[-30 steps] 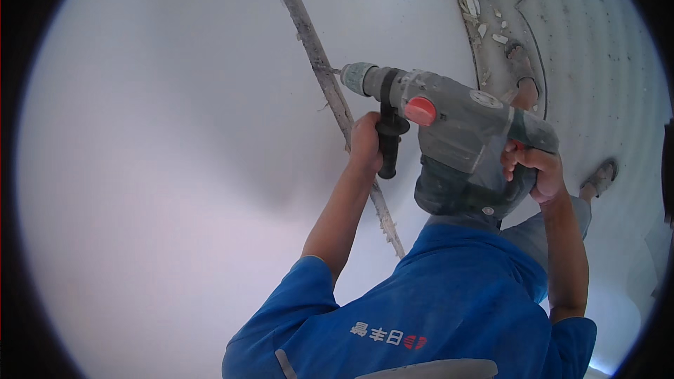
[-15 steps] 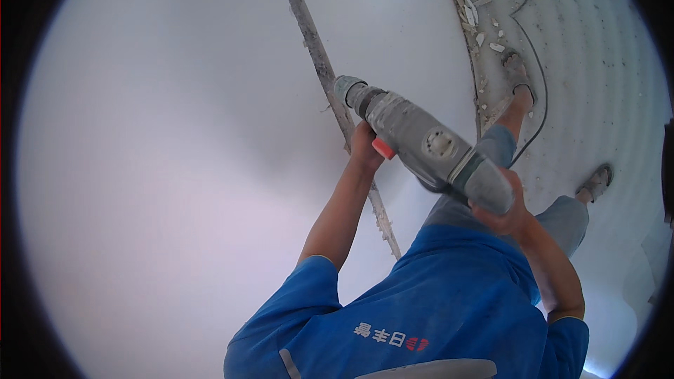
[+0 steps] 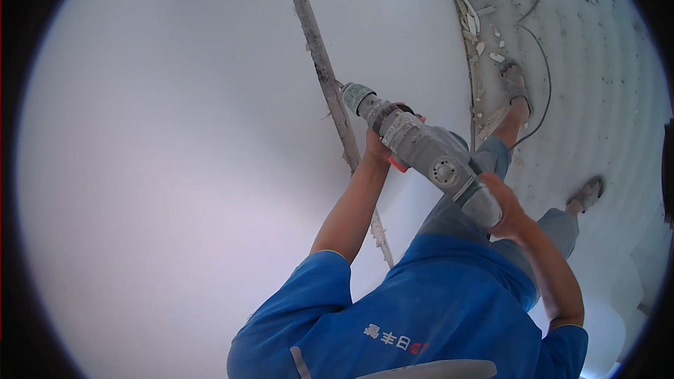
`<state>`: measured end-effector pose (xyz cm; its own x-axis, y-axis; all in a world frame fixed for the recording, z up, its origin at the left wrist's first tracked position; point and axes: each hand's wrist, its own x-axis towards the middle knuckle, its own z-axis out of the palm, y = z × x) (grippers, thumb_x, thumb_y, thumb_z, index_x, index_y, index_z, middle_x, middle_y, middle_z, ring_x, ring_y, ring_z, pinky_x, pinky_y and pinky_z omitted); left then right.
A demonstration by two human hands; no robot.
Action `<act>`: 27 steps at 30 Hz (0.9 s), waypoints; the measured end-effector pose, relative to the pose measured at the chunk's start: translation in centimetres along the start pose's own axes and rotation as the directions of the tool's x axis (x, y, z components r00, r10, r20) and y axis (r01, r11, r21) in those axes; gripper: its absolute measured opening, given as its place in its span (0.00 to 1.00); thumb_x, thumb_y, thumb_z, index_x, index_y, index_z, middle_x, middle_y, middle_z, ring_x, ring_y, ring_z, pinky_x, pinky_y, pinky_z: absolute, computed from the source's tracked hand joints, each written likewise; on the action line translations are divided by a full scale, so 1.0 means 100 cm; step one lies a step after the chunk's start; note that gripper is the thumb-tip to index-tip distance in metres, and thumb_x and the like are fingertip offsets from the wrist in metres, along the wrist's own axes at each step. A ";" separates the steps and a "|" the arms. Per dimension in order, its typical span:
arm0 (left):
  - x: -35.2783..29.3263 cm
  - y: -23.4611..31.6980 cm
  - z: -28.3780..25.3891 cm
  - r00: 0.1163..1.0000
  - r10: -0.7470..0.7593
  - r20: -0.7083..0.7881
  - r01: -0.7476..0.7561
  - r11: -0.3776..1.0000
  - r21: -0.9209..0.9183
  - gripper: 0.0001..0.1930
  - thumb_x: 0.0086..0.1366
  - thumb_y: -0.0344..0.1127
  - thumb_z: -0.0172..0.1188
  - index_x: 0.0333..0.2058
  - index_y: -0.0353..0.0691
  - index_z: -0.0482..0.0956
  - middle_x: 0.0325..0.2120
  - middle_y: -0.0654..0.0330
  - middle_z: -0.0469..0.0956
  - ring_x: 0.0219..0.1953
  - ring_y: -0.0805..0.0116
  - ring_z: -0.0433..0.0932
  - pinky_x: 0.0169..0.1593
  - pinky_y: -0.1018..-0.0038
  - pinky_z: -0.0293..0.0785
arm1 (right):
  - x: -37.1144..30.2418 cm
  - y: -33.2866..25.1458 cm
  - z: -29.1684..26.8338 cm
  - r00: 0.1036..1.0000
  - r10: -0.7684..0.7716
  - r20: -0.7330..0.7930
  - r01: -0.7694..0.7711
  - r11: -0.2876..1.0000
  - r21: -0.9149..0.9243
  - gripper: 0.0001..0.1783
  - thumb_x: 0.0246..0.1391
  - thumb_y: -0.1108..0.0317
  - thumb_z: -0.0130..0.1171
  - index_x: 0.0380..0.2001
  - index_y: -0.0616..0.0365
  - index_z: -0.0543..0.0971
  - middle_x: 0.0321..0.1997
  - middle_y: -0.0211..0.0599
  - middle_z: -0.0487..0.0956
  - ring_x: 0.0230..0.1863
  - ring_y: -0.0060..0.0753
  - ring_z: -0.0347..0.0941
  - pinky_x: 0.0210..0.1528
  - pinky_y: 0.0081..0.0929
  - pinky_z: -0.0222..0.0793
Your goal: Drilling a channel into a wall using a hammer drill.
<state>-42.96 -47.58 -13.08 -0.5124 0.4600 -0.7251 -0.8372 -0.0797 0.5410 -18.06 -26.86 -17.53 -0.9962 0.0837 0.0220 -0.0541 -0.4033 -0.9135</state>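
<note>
Between left hand (image 3: 377,147) and right hand (image 3: 507,205) — grey drill (image 3: 421,146); both gripping.

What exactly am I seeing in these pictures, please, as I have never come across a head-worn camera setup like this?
There is no robot here: a person works with two bare hands. The view comes from the left one of two fisheye cameras on the person's head, looking down, hence the curved edges and the blue T-shirt below.

Both hands hold a dusty rotary hammer drill. The left hand supports its front, partly hidden beneath it; the right hand grips the rear. Its nose is by a rough groove in the white wall; whether the bit touches is unclear.

On the floor lie pale broken chips and a thin dark cable.
</note>
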 end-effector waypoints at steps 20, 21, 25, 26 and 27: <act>-0.051 -0.029 0.012 0.991 -0.029 0.130 0.065 0.959 -0.276 0.19 0.63 0.46 0.61 0.47 0.40 0.74 0.46 0.49 0.76 0.48 0.36 0.77 0.49 0.48 0.78 | -0.028 -0.106 0.081 0.994 0.085 -0.064 -0.097 0.969 -0.226 0.25 0.39 0.77 0.64 0.44 0.64 0.71 0.39 0.50 0.72 0.40 0.58 0.71 0.42 0.39 0.70; -0.049 -0.027 0.017 0.994 -0.007 0.112 0.024 0.987 -0.156 0.19 0.62 0.45 0.60 0.45 0.38 0.74 0.38 0.48 0.77 0.43 0.40 0.79 0.48 0.47 0.78 | -0.028 -0.107 0.082 0.994 0.087 -0.065 -0.100 0.966 -0.238 0.25 0.39 0.77 0.64 0.44 0.64 0.71 0.39 0.50 0.72 0.40 0.58 0.71 0.42 0.39 0.70; -0.041 -0.031 0.000 0.977 0.076 0.197 -0.040 0.983 -0.179 0.19 0.61 0.46 0.59 0.43 0.37 0.75 0.33 0.49 0.79 0.40 0.46 0.81 0.52 0.45 0.73 | -0.023 -0.120 0.083 0.978 0.200 -0.055 -0.206 0.962 -0.176 0.25 0.39 0.77 0.64 0.44 0.63 0.71 0.40 0.51 0.72 0.41 0.59 0.71 0.43 0.41 0.69; -0.033 -0.034 -0.006 0.963 0.112 0.245 -0.050 0.968 -0.247 0.18 0.61 0.46 0.59 0.43 0.39 0.75 0.34 0.50 0.80 0.41 0.47 0.81 0.55 0.45 0.70 | -0.016 -0.122 0.078 0.972 0.233 -0.042 -0.236 0.964 -0.126 0.27 0.36 0.76 0.65 0.44 0.63 0.71 0.41 0.53 0.71 0.43 0.60 0.70 0.44 0.43 0.68; -0.028 -0.037 -0.013 0.946 0.151 0.288 -0.056 0.948 -0.313 0.18 0.61 0.47 0.59 0.43 0.40 0.76 0.36 0.51 0.80 0.42 0.48 0.81 0.58 0.44 0.68 | -0.010 -0.121 0.073 0.972 0.231 -0.038 -0.234 0.963 -0.132 0.27 0.36 0.76 0.65 0.44 0.63 0.71 0.41 0.53 0.71 0.43 0.60 0.70 0.44 0.43 0.68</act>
<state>-38.69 -49.67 -13.59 -0.5561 0.6777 -0.4811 -0.8248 -0.3786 0.4201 -16.89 -28.68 -3.54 -0.9784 0.0232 -0.2053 0.1901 -0.2880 -0.9386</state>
